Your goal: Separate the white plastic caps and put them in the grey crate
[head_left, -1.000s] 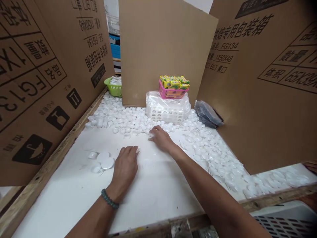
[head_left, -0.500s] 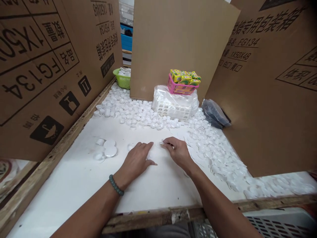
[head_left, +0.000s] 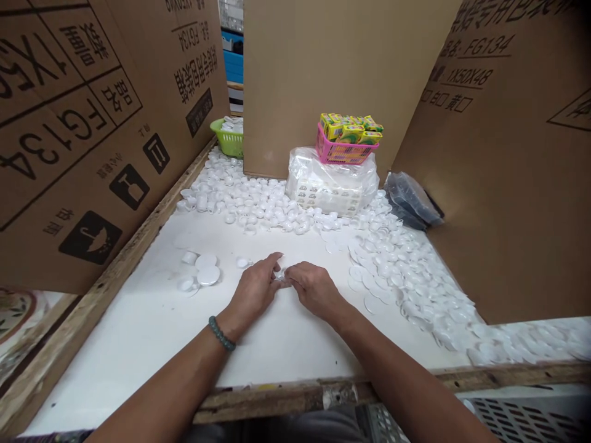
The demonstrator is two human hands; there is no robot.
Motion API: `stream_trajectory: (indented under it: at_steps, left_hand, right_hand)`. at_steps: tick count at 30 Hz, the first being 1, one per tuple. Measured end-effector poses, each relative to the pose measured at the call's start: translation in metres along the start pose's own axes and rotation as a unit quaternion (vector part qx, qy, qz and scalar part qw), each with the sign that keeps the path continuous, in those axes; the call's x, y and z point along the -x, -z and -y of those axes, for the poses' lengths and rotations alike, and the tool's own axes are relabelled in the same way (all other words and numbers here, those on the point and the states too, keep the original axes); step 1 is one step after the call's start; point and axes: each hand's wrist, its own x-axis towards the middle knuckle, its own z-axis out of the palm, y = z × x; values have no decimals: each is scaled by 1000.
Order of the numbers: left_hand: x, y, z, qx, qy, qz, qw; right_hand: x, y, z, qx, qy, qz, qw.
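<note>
1. the left hand [head_left: 253,290] and the right hand [head_left: 314,289] are meeting over the middle of the white surface [head_left: 138,344], with their fingertips touching.
2. both hands are gripping a small white cap [head_left: 281,275] between them. the fingers of each hand are drawn together and clamped on it, and they are hiding most of the cap.
3. the cap is being held just above the surface, near its centre and well apart from the heaps.
4. the left wrist is wearing a green bead bracelet [head_left: 221,334].
5. a lone cap [head_left: 242,263] is lying just far-left of the left hand, and further left a small cluster of lids [head_left: 199,275] is sitting on the surface.
6. a far heap of caps [head_left: 258,206] is spreading along the far side, and a right heap of caps [head_left: 406,271] is running down the right side towards the near edge.
7. at the far middle a clear plastic bag [head_left: 332,187] of white parts is carrying a pink basket [head_left: 344,152], which is holding yellow-green boxes [head_left: 351,128].
8. a green basket [head_left: 228,138] is sitting at the far left, and a dark plastic bag [head_left: 410,202] is lying at the far right.
9. printed cardboard sheets [head_left: 92,123] are standing along the left, far and right sides.
</note>
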Motion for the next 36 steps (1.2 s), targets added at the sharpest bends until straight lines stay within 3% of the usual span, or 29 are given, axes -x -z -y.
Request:
stream_trajectory:
  at_steps: [5, 8, 12, 14, 19, 22, 28, 33, 36]
  left_hand:
    - [0, 0, 2, 4, -4, -2, 1000]
    - [-1, 5, 0, 34, -1, 9, 999]
    - [-4, 16, -8, 158, 53, 30, 986]
    - [-6, 19, -12, 210, 96, 33, 973]
    - [-8, 16, -9, 294, 187, 29, 937]
    - [-9, 14, -6, 325, 225, 44, 918]
    - [-11, 12, -4, 312, 241, 60, 917]
    - [-11, 12, -6, 298, 237, 55, 923]
    - [-11, 13, -5, 315, 238, 65, 916]
  right_hand:
    - [-1, -3, 3, 25, -1, -4, 1000]
    - [-1, -1, 3, -94, -74, -27, 992]
    - [-2, 7, 0, -341, -244, -13, 908]
    - [-1, 12, -2, -376, -260, 5, 889]
    - [2, 14, -5, -249, -109, 34, 962]
    - [2, 10, -6, -159, -71, 44, 984]
    - [1, 11, -3, -95, -61, 63, 992]
    - [2, 10, 4, -168, -93, 22, 981]
    - [1, 6, 5, -161, -128, -10, 979]
